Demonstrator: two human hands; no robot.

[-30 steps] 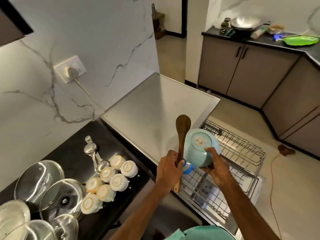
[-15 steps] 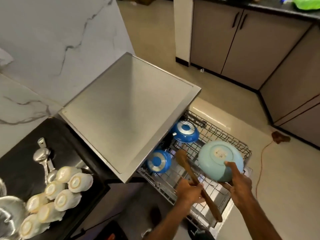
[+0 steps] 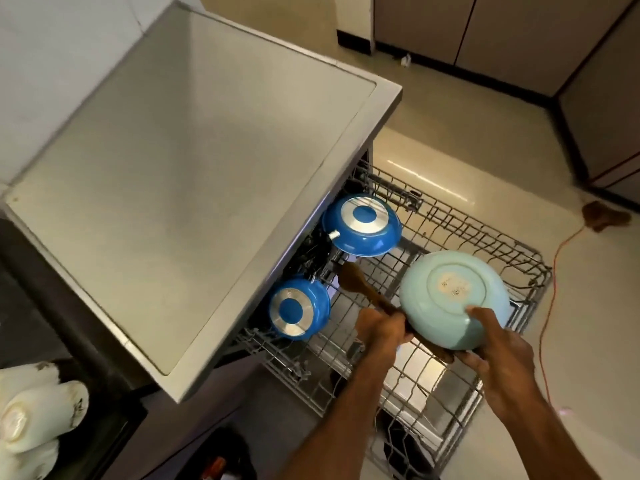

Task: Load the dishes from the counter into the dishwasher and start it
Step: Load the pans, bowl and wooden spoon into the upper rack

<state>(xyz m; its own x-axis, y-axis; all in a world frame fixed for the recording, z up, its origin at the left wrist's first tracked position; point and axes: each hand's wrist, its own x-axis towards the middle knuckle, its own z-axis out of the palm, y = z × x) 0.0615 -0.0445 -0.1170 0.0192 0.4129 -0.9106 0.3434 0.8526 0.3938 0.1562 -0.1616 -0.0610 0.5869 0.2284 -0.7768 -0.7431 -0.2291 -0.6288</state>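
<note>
two blue pans (image 3: 362, 224) in rack (image 3: 491, 247) (upside down), right hand (image 3: 498, 348) holding bowl (image 3: 453, 303)

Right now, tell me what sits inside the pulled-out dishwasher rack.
Two blue pans lie upside down at the rack's inner end. The light blue bowl and wooden spoon are held above it. Wires beneath the bowl and hands are covered.

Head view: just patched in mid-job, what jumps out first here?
The pale blue round bowl, held bottom-up in the right hand over the pulled-out grey wire dishwasher rack, draws the eye first. Beside it the left hand holds a brown wooden spoon pointing into the rack. Two bright blue pans sit upside down at the rack's back, under the steel top.
</note>
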